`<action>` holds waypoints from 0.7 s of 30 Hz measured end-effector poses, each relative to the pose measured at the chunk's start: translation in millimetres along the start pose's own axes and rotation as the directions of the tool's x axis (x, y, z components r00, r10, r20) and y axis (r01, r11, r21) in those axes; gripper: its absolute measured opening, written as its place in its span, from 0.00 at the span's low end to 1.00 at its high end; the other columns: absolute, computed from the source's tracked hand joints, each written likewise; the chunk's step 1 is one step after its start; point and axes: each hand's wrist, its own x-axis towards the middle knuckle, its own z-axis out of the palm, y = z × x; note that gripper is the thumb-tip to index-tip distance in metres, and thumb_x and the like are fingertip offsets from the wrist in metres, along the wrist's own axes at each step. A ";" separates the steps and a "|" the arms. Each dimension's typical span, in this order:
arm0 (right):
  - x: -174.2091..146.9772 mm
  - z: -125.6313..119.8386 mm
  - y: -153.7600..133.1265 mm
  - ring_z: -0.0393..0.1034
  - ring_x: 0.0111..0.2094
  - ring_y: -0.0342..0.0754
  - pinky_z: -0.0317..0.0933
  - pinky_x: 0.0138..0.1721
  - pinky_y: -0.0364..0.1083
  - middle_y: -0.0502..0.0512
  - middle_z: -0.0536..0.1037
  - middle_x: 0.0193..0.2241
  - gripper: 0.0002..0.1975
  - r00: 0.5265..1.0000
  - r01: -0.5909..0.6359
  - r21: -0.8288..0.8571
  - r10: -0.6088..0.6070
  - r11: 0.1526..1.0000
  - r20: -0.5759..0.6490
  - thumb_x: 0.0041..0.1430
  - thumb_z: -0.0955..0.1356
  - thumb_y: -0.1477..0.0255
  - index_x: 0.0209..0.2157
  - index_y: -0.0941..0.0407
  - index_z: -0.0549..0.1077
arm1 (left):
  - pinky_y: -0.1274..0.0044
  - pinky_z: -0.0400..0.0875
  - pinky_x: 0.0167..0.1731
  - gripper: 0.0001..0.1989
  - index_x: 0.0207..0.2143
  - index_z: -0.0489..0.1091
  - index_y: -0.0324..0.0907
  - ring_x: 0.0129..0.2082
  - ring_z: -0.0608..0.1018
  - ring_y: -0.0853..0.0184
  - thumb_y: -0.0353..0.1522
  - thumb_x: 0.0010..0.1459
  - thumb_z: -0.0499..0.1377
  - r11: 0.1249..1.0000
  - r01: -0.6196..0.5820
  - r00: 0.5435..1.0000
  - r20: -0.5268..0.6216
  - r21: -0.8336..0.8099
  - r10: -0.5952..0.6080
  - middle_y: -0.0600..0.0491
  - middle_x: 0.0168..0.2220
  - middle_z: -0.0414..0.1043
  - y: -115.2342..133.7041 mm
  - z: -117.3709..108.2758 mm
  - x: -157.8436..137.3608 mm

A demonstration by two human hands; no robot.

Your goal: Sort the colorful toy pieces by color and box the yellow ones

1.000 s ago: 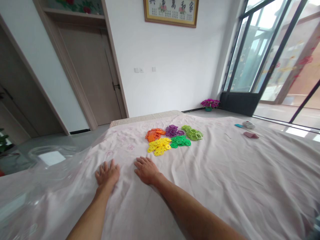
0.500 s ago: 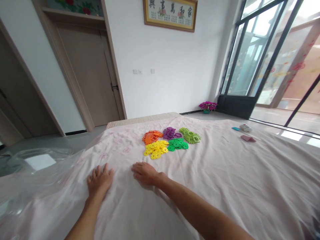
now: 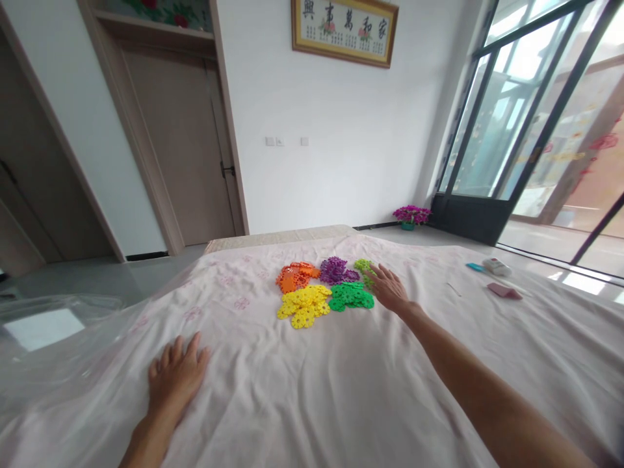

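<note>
My left hand (image 3: 178, 372) lies flat on the pale pink sheet (image 3: 273, 390), fingers spread and holding nothing. Further forward, my right hand (image 3: 389, 287) is open over the light green snowflake discs (image 3: 363, 265) and hides part of that pile. Whether its fingertips touch the discs, I cannot tell. Left of this hand are dark green discs (image 3: 351, 296), with purple discs (image 3: 335, 269) behind them. A heap of yellow discs (image 3: 305, 302) sits nearest to me, and orange discs (image 3: 292, 278) are just beyond it.
A clear plastic bag (image 3: 97, 328) rests at the left edge. To the right are a pink cloth piece (image 3: 504, 290), a white packet (image 3: 496, 266) and a small blue item (image 3: 475, 266). A potted purple plant (image 3: 412, 216) stands on the floor by the glass door.
My right hand has gone from the bare sheet in front of the piles forward and right to the light green discs. My left hand has shifted slightly left and nearer. The view has turned slightly.
</note>
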 end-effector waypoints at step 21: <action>82.8 26.4 -37.8 0.69 0.52 0.62 0.63 0.50 0.55 0.66 0.70 0.57 0.39 0.968 -0.197 0.232 0.153 0.952 0.198 0.55 0.66 0.46 0.63 0.53 0.64 | 0.59 0.47 0.63 0.29 0.66 0.59 0.50 0.67 0.56 0.51 0.45 0.66 0.42 1.000 0.015 1.000 0.017 0.021 -0.016 0.45 0.68 0.54 1.1 1.9 2.1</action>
